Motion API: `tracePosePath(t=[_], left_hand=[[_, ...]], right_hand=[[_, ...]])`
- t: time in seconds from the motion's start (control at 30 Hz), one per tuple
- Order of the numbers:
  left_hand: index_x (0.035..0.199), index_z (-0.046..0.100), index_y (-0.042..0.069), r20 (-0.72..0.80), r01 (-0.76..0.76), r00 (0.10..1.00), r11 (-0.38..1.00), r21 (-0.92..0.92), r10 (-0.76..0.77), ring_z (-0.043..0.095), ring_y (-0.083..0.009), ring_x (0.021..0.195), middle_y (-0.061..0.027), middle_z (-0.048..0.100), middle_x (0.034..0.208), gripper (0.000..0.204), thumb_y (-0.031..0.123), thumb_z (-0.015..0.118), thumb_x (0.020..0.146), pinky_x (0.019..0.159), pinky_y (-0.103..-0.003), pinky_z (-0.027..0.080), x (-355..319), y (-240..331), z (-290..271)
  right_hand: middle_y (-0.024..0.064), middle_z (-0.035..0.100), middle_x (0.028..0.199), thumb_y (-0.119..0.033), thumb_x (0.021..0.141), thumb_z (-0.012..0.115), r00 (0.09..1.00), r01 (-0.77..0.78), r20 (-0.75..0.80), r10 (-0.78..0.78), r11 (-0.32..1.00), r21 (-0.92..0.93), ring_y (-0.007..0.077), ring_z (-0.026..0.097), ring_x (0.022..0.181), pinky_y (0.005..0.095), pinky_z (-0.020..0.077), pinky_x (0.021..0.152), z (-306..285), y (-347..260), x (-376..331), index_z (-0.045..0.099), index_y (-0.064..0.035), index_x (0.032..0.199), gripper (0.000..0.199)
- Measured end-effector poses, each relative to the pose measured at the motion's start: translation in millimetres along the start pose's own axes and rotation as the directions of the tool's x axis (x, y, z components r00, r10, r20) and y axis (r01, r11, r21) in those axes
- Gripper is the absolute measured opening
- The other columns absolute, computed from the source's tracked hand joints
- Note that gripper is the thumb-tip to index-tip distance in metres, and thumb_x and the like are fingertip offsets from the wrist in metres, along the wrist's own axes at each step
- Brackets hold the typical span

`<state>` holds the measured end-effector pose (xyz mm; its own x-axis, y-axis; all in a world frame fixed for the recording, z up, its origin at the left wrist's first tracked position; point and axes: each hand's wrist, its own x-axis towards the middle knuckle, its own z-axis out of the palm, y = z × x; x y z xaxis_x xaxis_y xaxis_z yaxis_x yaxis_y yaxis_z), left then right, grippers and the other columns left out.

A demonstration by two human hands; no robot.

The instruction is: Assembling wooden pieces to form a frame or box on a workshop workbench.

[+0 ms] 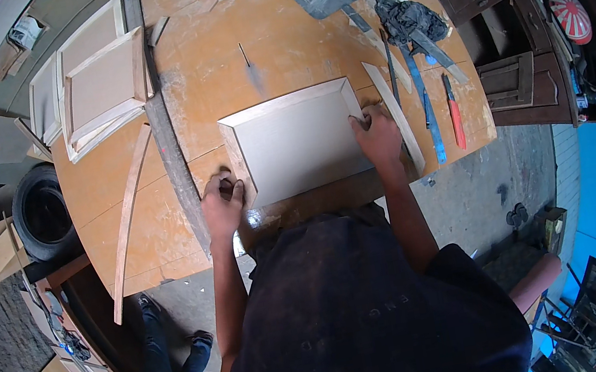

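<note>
A shallow wooden frame [283, 99] with a pale flat panel [299, 146] inside lies on the orange-brown worktable [199, 68], close to my body. Pale wood strips show along its left, far and right sides; I cannot make out a pale strip along the near side. My left hand [223, 201] grips the left side near the front corner, fingers curled. On the opposite side, my right hand [379, 134] is closed on the right strip, with the thumb toward the panel. The undersides of both hands' fingers are hidden.
Similar frames [103, 81] are stacked at the far left, beside a long wood bar [169, 129]. A loose strip [132, 221] overhangs the front edge. Right lie another strip [394, 111], a red-handled tool [456, 120] and a black bundle [412, 19]. Someone's legs [155, 344] show lower left.
</note>
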<state>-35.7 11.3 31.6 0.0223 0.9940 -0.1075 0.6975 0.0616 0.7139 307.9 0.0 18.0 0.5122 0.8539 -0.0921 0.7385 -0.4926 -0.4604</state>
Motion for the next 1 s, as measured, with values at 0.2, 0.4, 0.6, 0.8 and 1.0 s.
tracePosePath(t=[0.2,0.4,0.6,0.8,1.0], left_hand=[[0.108,0.067,0.004,0.004,0.016,1.000,1.000,-0.001,-0.016,0.066,-0.0177,0.073,-0.0086,0.068,0.083,0.025,0.011,0.075,0.085,0.072,-0.032,0.054,0,0,0],[0.107,0.067,0.003,0.015,0.024,1.000,1.000,0.008,-0.024,0.067,-0.0175,0.074,-0.0085,0.069,0.083,0.025,0.011,0.075,0.085,0.072,-0.031,0.054,2,1,-2],[0.103,0.070,0.002,0.019,0.062,0.998,0.998,-0.018,-0.062,0.068,-0.0225,0.073,-0.0116,0.070,0.083,0.024,0.012,0.077,0.083,0.070,-0.034,0.054,4,6,-4],[0.101,0.074,0.001,-0.180,0.080,0.980,0.997,0.000,-0.079,0.064,-0.0142,0.064,-0.0075,0.068,0.070,0.022,0.015,0.076,0.084,0.061,-0.030,0.052,39,51,-17],[0.105,0.072,0.004,0.028,-0.249,0.968,0.967,-0.053,0.251,0.068,-0.0242,0.077,-0.0125,0.070,0.091,0.025,0.010,0.075,0.082,0.069,-0.033,0.054,95,95,25]], right_hand=[[0.0139,0.069,0.097,-0.036,0.084,0.074,1.000,0.021,-0.021,-0.021,1.000,-0.002,0.0374,0.070,0.085,0.0491,0.0552,0.074,-3,-4,0,0.066,-0.0068,0.098,0.034],[0.0131,0.069,0.095,-0.037,0.084,0.074,1.000,0.015,-0.006,-0.015,1.000,-0.017,0.0368,0.070,0.085,0.0493,0.0549,0.073,-1,-4,2,0.067,-0.0072,0.098,0.034],[0.0126,0.070,0.093,-0.038,0.084,0.074,1.000,0.006,-0.026,-0.006,1.000,0.001,0.0363,0.070,0.086,0.0496,0.0545,0.076,1,-4,2,0.067,-0.0081,0.099,0.034],[0.0141,0.070,0.097,-0.038,0.084,0.074,1.000,0.010,-0.005,-0.010,1.000,0.015,0.0365,0.070,0.088,0.0498,0.0544,0.077,7,4,-1,0.067,-0.0073,0.099,0.035],[0.0126,0.067,0.080,-0.033,0.081,0.079,0.982,0.132,-0.140,-0.130,0.991,0.009,0.0326,0.067,0.072,0.0438,0.0532,0.066,10,9,-2,0.068,-0.0057,0.099,0.035]])
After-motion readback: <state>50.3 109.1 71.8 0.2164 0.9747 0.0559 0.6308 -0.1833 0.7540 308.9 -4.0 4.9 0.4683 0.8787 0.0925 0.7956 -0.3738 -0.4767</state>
